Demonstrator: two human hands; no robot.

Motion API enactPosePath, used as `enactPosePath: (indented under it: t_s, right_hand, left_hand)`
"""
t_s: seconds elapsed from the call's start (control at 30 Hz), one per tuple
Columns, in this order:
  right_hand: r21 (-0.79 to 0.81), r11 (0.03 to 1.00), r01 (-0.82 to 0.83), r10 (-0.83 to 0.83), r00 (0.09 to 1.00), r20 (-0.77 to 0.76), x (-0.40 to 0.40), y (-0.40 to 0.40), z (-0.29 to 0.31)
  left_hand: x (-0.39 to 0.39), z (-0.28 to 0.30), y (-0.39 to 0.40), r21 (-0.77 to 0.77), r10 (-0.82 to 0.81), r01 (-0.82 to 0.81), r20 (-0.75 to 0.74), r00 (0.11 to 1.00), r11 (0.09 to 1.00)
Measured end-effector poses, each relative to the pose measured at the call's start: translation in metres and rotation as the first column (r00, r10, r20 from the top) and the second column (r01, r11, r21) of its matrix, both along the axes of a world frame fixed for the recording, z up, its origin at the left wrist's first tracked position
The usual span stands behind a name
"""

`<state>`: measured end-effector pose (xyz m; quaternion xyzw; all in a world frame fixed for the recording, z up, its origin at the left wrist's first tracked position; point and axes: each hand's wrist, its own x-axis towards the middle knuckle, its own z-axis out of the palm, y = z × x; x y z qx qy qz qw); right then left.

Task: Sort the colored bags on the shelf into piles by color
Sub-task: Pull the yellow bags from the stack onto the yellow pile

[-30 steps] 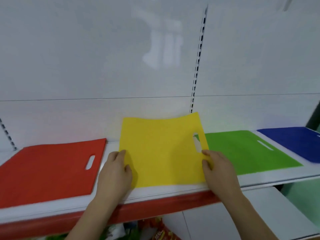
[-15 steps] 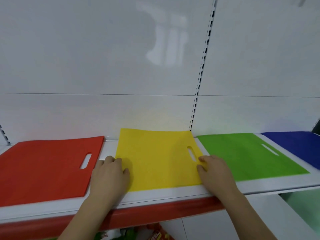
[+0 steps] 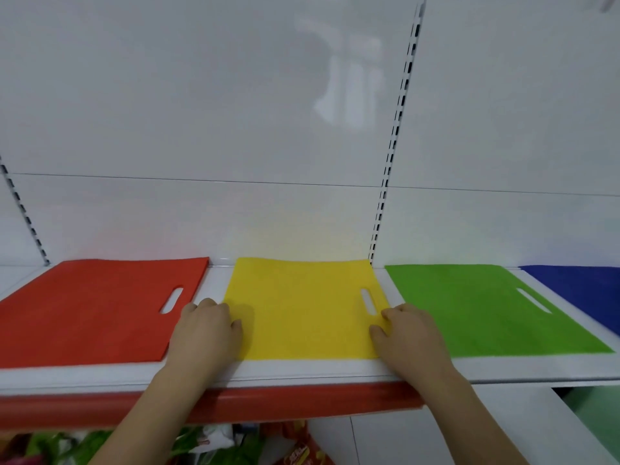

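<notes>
Four flat bags lie side by side on the white shelf [image 3: 302, 372]: a red bag [image 3: 94, 313] at the left, a yellow bag [image 3: 302, 307] in the middle, a green bag [image 3: 469, 307] to its right and a blue bag [image 3: 583, 286] at the far right. Each visible handle is a cut-out slot. My left hand [image 3: 204, 330] holds the yellow bag's left edge, thumb on top. My right hand [image 3: 407, 333] holds its right edge just below the slot, fingers curled. The yellow bag lies flat on the shelf.
The shelf has a red front lip [image 3: 268, 402] and a white back panel with a slotted upright [image 3: 391, 169] behind the yellow bag. Narrow white gaps separate the bags. Coloured packets [image 3: 208, 441] sit below the shelf.
The yellow bag, raised and tilted at its far edge a second ago, now lies flat on the shelf between the red and green bags. Both hands stayed at its side edges.
</notes>
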<state>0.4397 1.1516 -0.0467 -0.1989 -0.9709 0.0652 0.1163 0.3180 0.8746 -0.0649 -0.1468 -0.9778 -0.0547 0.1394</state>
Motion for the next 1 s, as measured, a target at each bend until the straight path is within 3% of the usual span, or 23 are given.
enactPosePath:
  t_s: [0.13,0.33,0.47,0.63,0.8,1.0]
  right_hand:
    - [0.016,0.999,-0.043,0.043,0.999,0.029,0.002,0.001,-0.004]
    - [-0.085,0.995,-0.057,0.052,0.997,-0.065,0.004,0.004,-0.004]
    - [-0.097,0.991,-0.092,0.064,0.964,-0.259,0.012,0.000,0.002]
    - [-0.094,0.980,-0.175,0.124,0.909,-0.397,0.013,-0.009,0.004]
    - [-0.096,0.950,-0.296,0.211,0.840,-0.501,0.013,-0.038,0.001]
    - [-0.026,0.904,-0.427,0.354,0.781,-0.514,0.011,-0.087,0.001]
  left_hand:
    - [-0.002,-0.007,-0.002,0.094,0.007,-0.004,-0.032,0.999,0.996]
    - [0.001,-0.005,0.001,0.116,0.070,-0.071,0.011,0.997,0.991]
    - [0.015,-0.001,0.003,0.284,0.057,-0.010,-0.157,0.986,0.959]
    - [0.042,0.011,0.006,0.366,0.004,0.117,-0.312,0.950,0.923]
    - [0.072,0.016,-0.007,0.416,-0.038,0.174,-0.314,0.949,0.893]
    - [0.095,0.019,-0.053,0.457,0.056,0.084,-0.284,0.957,0.886]
